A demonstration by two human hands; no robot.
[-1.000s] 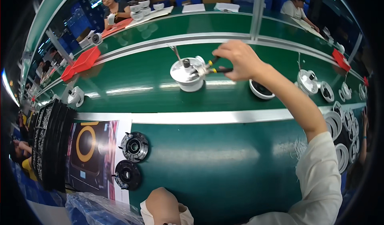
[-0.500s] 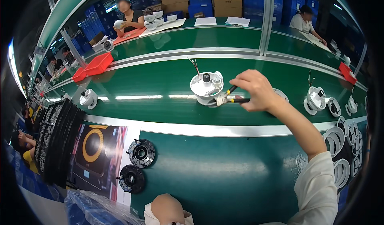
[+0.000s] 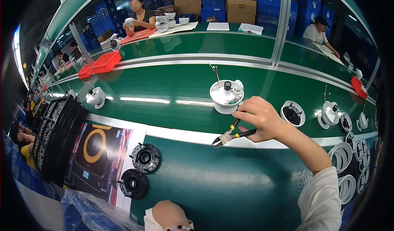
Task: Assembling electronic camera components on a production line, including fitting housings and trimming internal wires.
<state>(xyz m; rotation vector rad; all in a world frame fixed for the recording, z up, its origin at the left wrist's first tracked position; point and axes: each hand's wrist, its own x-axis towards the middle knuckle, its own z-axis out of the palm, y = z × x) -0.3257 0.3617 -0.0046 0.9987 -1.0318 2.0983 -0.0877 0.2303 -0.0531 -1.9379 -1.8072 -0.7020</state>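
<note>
My right hand [image 3: 262,119] is closed round the handles of diagonal cutters [image 3: 225,138] with black and yellow grips. The cutters' handles are spread and their jaws point left, over the metal edge of the belt. Just beyond my fingers stands a white round camera housing [image 3: 225,106] with a black lens and thin wires sticking up from it. The cutters are apart from that housing. My left hand is not in view; only bare skin, white cloth and a few beads show at the lower edge.
Two black ring-shaped parts [image 3: 144,158] lie left on the green bench, beside a stack of black trays [image 3: 59,138]. More housings [image 3: 329,114] and a white ring with a black part [image 3: 293,113] stand right on the belt. White rings [image 3: 341,157] lie nearer. Two people sit across.
My right hand has drawn the cutters back toward me, away from the white housing. The view has shifted slightly, so the scene sits further right and the ring behind my hand shows fully.
</note>
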